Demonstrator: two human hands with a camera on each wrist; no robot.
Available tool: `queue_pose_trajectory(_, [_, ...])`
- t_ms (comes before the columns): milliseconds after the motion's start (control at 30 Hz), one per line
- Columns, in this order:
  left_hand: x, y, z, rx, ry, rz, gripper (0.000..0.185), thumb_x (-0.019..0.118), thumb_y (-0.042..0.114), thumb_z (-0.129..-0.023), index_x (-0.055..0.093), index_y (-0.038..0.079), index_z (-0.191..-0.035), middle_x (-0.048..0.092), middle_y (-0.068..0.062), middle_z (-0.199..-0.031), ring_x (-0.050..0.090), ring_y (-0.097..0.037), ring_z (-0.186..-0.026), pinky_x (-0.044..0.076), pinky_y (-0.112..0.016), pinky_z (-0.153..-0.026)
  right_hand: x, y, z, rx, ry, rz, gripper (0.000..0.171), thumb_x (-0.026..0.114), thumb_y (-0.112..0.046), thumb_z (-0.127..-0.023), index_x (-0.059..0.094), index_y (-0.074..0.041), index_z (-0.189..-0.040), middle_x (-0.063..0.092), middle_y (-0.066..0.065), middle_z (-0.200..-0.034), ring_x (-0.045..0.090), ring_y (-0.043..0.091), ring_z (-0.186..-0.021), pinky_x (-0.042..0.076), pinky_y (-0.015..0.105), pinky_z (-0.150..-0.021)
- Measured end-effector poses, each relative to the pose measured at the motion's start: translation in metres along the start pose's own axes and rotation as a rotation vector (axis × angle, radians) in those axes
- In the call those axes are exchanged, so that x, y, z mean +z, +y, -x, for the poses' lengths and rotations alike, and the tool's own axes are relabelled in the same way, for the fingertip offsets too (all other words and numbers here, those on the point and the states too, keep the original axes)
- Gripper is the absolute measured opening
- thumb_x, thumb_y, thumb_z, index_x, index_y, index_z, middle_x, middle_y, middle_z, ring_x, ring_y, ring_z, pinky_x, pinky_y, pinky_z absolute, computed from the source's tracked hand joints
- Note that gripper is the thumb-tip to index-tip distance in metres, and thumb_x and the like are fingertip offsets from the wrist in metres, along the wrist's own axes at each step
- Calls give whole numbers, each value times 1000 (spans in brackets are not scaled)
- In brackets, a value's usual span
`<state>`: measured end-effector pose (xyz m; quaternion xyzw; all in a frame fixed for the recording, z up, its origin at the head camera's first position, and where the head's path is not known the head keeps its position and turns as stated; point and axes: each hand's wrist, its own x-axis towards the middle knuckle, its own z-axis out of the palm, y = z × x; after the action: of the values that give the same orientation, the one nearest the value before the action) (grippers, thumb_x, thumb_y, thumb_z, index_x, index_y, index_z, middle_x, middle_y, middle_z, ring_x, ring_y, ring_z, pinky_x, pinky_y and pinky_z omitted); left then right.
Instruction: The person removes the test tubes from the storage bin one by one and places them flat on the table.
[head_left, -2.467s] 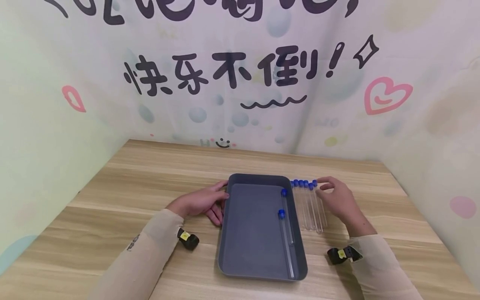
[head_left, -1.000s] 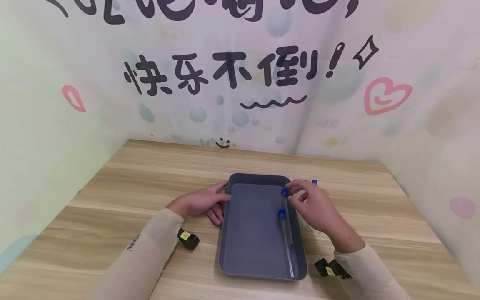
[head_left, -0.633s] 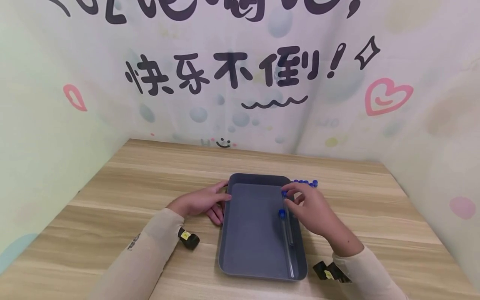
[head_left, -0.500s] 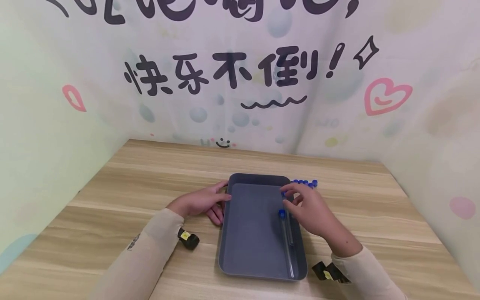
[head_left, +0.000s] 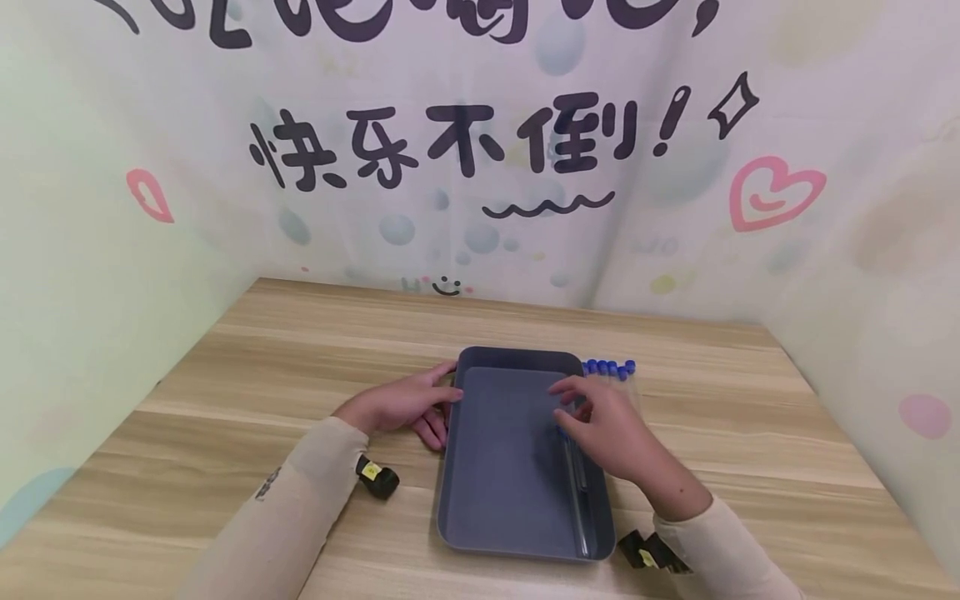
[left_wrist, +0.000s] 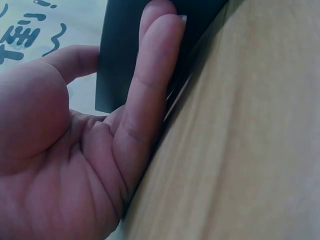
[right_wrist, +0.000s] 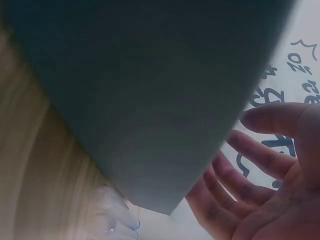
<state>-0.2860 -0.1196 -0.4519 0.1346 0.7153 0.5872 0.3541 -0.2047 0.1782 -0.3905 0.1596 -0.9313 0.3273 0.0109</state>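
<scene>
Wooden table (head_left: 315, 350) under a cartoon backdrop bore a grey tray (head_left: 495, 467), with capped test tubes (head_left: 579, 492) along its right wall and more tubes (head_left: 609, 367) lying just outside. Right hand (head_left: 600, 429) hovered over the tray's tubes, fingers loosely spread, gripping nothing; left hand (head_left: 401, 406) pressed flat against the left rim. A careless brush could roll the tubes.

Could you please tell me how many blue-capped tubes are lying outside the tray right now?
4 blue caps show, so 4 tubes, side by side on the table right of the tray; the right hand may hide more.
</scene>
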Motion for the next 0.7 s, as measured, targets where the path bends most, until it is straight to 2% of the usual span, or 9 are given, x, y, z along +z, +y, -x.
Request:
queue_pose_trajectory(433, [-1, -2, 0, 1, 0, 6, 67, 48, 29, -106, 9, 33, -160, 62, -17, -94, 69, -22, -64, 64, -44, -65, 10, -4, 2, -8, -50, -20, 27, 67, -11, -93, 67, -5, -119, 67, 14, -112, 68, 20, -94, 60, 35, -77])
queue_pose_trajectory(567, [0, -2, 0, 2, 0, 6, 66, 48, 29, -106, 9, 33, -160, 62, -17, -93, 68, -22, -64, 64, -44, -65, 15, -10, 4, -9, -71, -14, 28, 68, -13, -93, 67, -6, -121, 67, 13, -117, 67, 26, -103, 59, 42, -85])
queue_pose_trajectory(700, [0, -1, 0, 4, 0, 5, 67, 47, 29, -106, 9, 33, -160, 62, -17, -93, 68, -22, -64, 64, -44, -64, 18, -12, 5, -21, -95, -19, 37, 68, -14, -94, 62, -7, -129, 63, 14, -126, 62, 32, -116, 56, 50, -94])
